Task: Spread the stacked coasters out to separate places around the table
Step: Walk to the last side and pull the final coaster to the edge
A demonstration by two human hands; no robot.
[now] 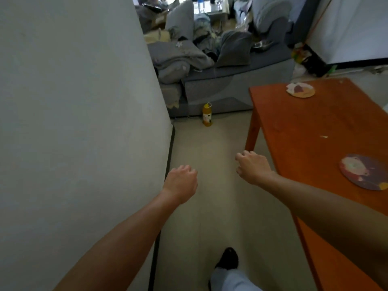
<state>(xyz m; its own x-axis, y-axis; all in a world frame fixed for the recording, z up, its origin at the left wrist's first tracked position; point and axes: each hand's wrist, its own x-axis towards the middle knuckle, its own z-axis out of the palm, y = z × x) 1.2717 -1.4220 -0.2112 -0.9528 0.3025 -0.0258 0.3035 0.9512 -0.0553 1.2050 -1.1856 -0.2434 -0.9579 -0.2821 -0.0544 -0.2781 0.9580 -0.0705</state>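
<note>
An orange wooden table (310,127) fills the right side of the view. One round coaster with a purple rim and a cartoon print (364,171) lies near the table's right edge, close to me. A second, pale round coaster (300,90) lies at the far end of the table. My left hand (180,182) hangs over the floor left of the table, fingers loosely curled, holding nothing. My right hand (252,168) hovers just off the table's left edge, fingers curled and apart, also with nothing in it.
A white wall (79,114) stands close on the left. A yellow bottle (207,114) stands on the floor ahead, before a grey sofa (220,80) piled with cushions and clothes. My foot in a black shoe (228,259) is on the floor below.
</note>
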